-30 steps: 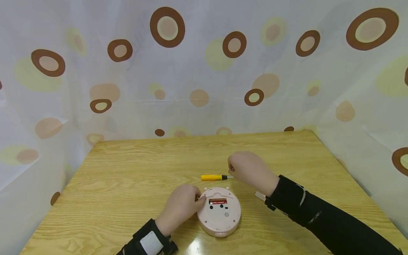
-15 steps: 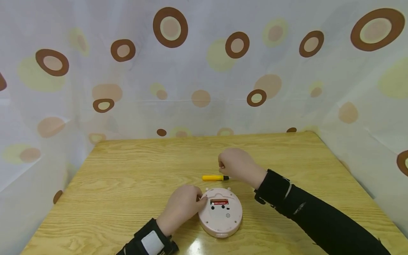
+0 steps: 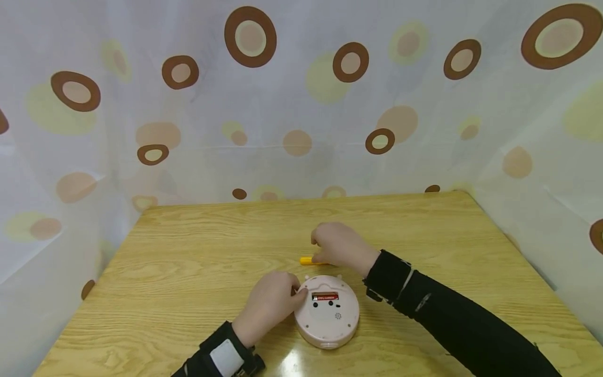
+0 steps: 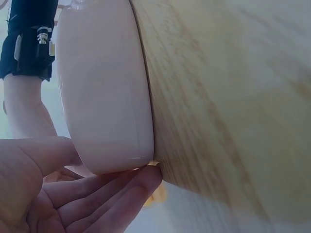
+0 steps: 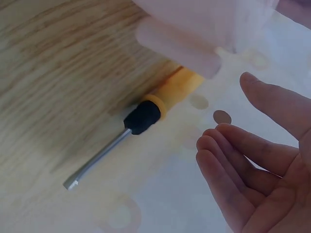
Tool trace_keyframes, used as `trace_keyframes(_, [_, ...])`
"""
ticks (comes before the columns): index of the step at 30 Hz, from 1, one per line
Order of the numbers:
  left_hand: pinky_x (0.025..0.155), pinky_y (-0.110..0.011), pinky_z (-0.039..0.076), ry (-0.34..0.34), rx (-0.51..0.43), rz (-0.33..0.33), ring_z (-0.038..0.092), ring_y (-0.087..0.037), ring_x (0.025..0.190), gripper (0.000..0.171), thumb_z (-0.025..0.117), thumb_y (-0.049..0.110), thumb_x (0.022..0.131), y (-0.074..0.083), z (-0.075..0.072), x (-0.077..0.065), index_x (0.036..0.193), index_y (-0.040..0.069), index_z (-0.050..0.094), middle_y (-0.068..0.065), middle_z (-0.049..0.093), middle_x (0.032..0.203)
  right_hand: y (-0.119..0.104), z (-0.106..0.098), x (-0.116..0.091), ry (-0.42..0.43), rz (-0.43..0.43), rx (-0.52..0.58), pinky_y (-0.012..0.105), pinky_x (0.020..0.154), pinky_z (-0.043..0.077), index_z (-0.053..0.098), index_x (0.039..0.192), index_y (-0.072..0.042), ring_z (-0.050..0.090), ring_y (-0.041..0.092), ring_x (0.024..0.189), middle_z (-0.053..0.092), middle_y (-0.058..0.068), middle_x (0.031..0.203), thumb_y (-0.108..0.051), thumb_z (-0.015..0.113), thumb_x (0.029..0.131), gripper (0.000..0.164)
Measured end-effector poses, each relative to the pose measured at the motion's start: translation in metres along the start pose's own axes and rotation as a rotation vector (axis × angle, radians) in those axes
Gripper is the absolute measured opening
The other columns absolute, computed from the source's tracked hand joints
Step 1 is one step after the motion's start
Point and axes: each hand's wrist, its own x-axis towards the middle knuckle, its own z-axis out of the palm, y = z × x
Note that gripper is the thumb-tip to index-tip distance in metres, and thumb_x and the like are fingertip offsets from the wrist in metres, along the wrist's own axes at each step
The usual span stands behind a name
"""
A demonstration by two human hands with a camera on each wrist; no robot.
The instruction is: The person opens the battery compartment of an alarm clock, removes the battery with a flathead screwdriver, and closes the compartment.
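A round pale pink clock (image 3: 327,330) lies back side up on the table, a red battery (image 3: 325,296) in its uncovered slot. My left hand (image 3: 268,298) holds its left rim; in the left wrist view the thumb lies on one side of the clock (image 4: 104,87) and the fingers round its edge. My right hand (image 3: 343,246) is over a screwdriver (image 3: 305,261) just beyond the clock, hiding all but its yellow handle end. The right wrist view shows that screwdriver (image 5: 143,116) whole, its flat tip bare, apart from my spread thumb and loosely bent fingers.
The wooden table (image 3: 198,251) stretches out to both sides and behind. A patterned curtain (image 3: 297,104) hangs along its back and sides. Black bands (image 3: 388,272) circle both wrists.
My right hand has moved left along the screwdriver, from its shaft to its handle, and its fingers have opened. My left hand keeps its hold on the clock.
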Motion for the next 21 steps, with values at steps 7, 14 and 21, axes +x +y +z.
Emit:
trace_keyframes(7, [0.049,-0.022,0.034,0.002,0.007,0.002,0.044,-0.007,0.052,0.030,0.075,0.023,0.098,0.001,-0.001,-0.001,0.069,0.013,0.070,0.007,0.051,0.058,-0.001,0.009,0.005,-0.007,-0.011,0.022,0.042,0.090,0.059,0.077,0.112,-0.003,0.072,0.028,0.097,0.076,0.012,0.107,-0.025,0.088,0.089,0.034])
trace_keyframes(14, [0.050,-0.022,0.034,-0.011,0.001,-0.014,0.045,-0.006,0.052,0.028,0.074,0.026,0.099,0.000,0.000,0.000,0.074,0.013,0.075,0.008,0.052,0.059,0.000,0.019,0.011,-0.012,0.010,-0.004,0.040,0.082,0.057,0.075,0.104,-0.005,0.065,0.023,0.083,0.072,0.009,0.095,-0.024,0.090,0.088,0.029])
trace_keyframes(21, [0.049,-0.022,0.033,-0.009,0.004,-0.012,0.044,-0.006,0.052,0.028,0.074,0.026,0.099,0.000,0.001,0.000,0.075,0.012,0.075,0.008,0.051,0.059,0.006,0.030,0.013,-0.008,0.010,0.013,0.038,0.076,0.053,0.072,0.090,-0.008,0.057,0.020,0.073,0.066,0.004,0.082,-0.020,0.090,0.086,0.022])
